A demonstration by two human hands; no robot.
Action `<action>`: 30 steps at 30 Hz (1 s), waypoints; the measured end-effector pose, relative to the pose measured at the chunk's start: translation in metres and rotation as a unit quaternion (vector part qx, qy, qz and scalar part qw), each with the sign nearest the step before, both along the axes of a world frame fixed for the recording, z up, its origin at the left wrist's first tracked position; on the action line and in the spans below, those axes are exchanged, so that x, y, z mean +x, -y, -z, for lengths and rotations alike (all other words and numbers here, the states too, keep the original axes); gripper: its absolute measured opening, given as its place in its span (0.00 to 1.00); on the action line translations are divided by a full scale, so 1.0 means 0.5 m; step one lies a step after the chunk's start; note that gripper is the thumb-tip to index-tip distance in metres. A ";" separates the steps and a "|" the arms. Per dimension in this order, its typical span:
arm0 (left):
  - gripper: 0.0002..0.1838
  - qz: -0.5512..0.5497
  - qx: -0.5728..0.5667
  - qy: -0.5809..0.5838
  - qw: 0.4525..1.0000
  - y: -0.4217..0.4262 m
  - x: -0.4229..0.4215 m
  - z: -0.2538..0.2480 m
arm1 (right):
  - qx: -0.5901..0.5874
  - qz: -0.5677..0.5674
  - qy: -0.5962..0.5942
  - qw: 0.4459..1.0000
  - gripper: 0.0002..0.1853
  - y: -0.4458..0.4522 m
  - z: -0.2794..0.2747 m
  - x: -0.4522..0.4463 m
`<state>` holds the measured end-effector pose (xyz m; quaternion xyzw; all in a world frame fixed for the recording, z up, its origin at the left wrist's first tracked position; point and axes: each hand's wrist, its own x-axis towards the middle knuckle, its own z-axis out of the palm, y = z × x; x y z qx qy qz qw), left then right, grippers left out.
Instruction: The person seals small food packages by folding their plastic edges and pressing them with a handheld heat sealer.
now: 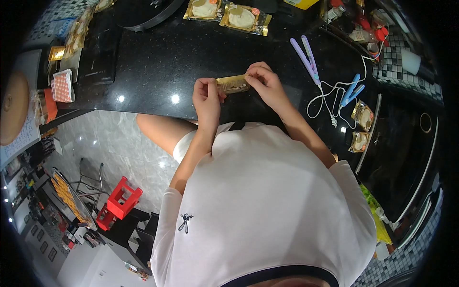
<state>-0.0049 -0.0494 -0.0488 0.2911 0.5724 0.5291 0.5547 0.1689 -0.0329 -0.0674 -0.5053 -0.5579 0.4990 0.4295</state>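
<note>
A gold food packet (233,84) is stretched between my hands over the near edge of the black counter. My left hand (208,94) pinches its left end, fingers curled. With thumb and fingertips, my right hand (264,82) grips the upper right end. Printing shows on the wrapper; the food inside cannot be made out. Farther back on the counter lie two similar gold packets, each with a pale round piece inside: one packet (242,17) and its neighbour (204,8).
A purple hair straightener (307,60) and a blue straightener (351,90) lie at right with tangled white cords. More gold packets (364,116) sit beside a black glass panel (399,138). A round black pan (148,14) stands at the back left. A red stool (123,198) is on the floor.
</note>
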 end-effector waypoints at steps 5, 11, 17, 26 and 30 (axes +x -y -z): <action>0.07 0.004 0.009 0.008 1.000 0.001 0.003 -0.003 | 0.005 0.005 0.006 1.000 0.03 0.001 -0.011 -0.001; 0.07 0.019 0.008 -0.005 1.000 0.000 0.001 -0.001 | 0.033 0.007 0.013 0.999 0.04 0.001 -0.008 -0.002; 0.07 0.019 -0.001 -0.017 1.000 -0.004 0.000 -0.001 | 0.038 -0.002 0.042 0.998 0.06 0.005 -0.028 -0.002; 0.07 0.019 -0.002 -0.011 1.000 -0.006 -0.002 0.003 | 0.038 -0.021 0.044 0.998 0.08 0.003 -0.013 0.001; 0.07 0.035 0.005 -0.009 0.999 -0.009 -0.004 0.005 | 0.061 -0.027 0.049 0.997 0.09 0.001 -0.001 0.010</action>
